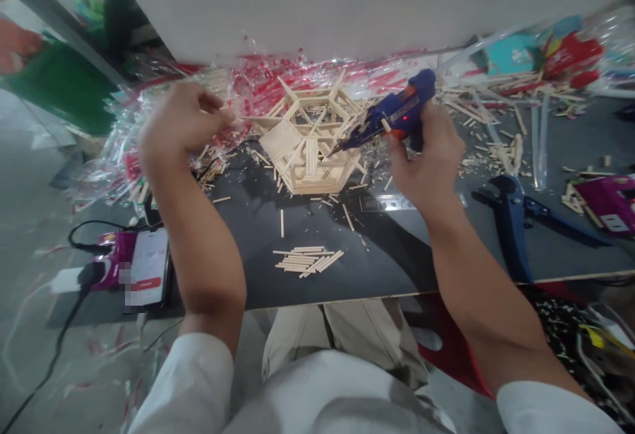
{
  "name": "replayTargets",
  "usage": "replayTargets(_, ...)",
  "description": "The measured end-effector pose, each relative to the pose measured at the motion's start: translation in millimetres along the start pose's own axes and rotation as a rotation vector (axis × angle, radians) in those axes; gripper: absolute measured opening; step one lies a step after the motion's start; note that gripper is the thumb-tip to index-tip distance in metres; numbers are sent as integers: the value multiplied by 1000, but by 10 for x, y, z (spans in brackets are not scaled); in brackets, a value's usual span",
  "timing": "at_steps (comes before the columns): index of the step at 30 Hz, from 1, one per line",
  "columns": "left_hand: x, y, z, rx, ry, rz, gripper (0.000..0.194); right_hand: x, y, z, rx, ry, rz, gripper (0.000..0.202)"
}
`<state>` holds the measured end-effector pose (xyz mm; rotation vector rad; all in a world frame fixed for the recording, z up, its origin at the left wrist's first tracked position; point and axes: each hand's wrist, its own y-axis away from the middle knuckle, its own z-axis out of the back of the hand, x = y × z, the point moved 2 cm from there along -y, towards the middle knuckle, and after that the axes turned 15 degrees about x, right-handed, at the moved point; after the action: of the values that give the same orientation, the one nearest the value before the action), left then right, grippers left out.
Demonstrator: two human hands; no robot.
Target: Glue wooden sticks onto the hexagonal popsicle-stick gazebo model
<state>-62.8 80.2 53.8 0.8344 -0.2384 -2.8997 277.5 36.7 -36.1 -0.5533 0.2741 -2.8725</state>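
Note:
A many-sided framework of thin wooden sticks (310, 173) stands on the dark tabletop, with pointed stick spikes jutting outward and a flat panel of sticks on its left. My right hand (431, 156) is wrapped round a blue glue gun (404, 110). The gun's nozzle, coated in residue, points down-left at the framework's front. A short pale stick also shows beside the gun near my thumb. My left hand (191, 120), slightly blurred, has its fingers curled together by the tip of the framework's left spike. What it pinches, if anything, cannot be made out.
Loose wooden sticks (307, 260) lie in a small pile near the front edge. A clear ruler (387, 203) and blue-handled cutters (516, 229) are to the right. Red-and-clear plastic wrappers (268, 90) cover the back. A phone (149, 265) and purple power strip (112, 259) occupy the left.

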Motion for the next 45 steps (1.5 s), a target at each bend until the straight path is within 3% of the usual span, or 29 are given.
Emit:
replayTargets(6, -23, 15, 13, 25, -119, -28, 19, 23, 1, -45, 10, 37, 34, 52)
replayTargets(12, -75, 53, -6, 136, -140, -101, 28, 7, -13, -71, -33, 14, 60, 49)
replayTargets(21, -243, 160, -20, 102, -216, -125, 23, 19, -5, -32, 3, 11, 37, 47)
replayTargets(29, -301, 196, -28, 136, -228, -146, 29, 42, -11, -55, -34, -1, 44, 47)
replayTargets(36, -305, 195, -32, 147, -232, -148, 31, 28, -15, -35, 28, 24, 22, 52)
replayTargets(45, -294, 210, 1, 214, -313, -208, 42, -127, -63, -177, -175, -48, 215, 51)
